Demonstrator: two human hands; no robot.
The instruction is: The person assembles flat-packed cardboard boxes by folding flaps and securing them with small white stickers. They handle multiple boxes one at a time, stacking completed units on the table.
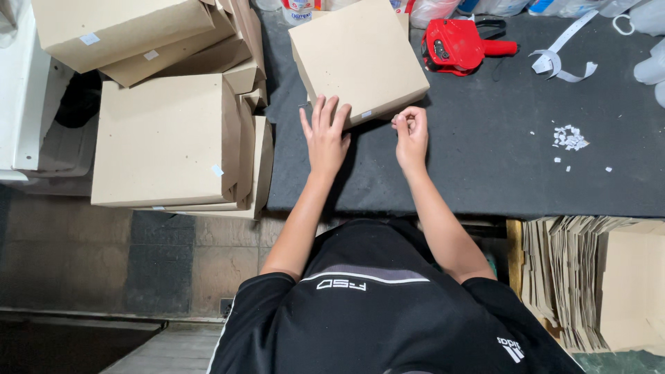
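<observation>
On the black table (485, 166), right under the left hand (325, 138), a brown box (357, 59). Left hand flat and open, fingers spread, pressing on the near corner of the box. Not wrapped around anything, just holding it down.

Just beside that hand, to its right, the right hand (411, 131). Fingertips pinched tight together, close to the near edge of the box. Maybe a tiny white bit between them, but too small to tell for sure. Between the two hands, on the box edge, a small white sticker (365, 114).

Past the right hand, further up the table, a red sticker gun (454, 45) and a curly paper strip (557, 62). Well off to the right of the pinch, a little heap of white paper scraps (569, 137). Left of the flat hand, off the table, a pile of more brown boxes (163, 138).

Looks like small sticker work at the box edge, with the box kept still. Next move calls for a steady box, a gentle pinch and a careful aim at the edge.
</observation>
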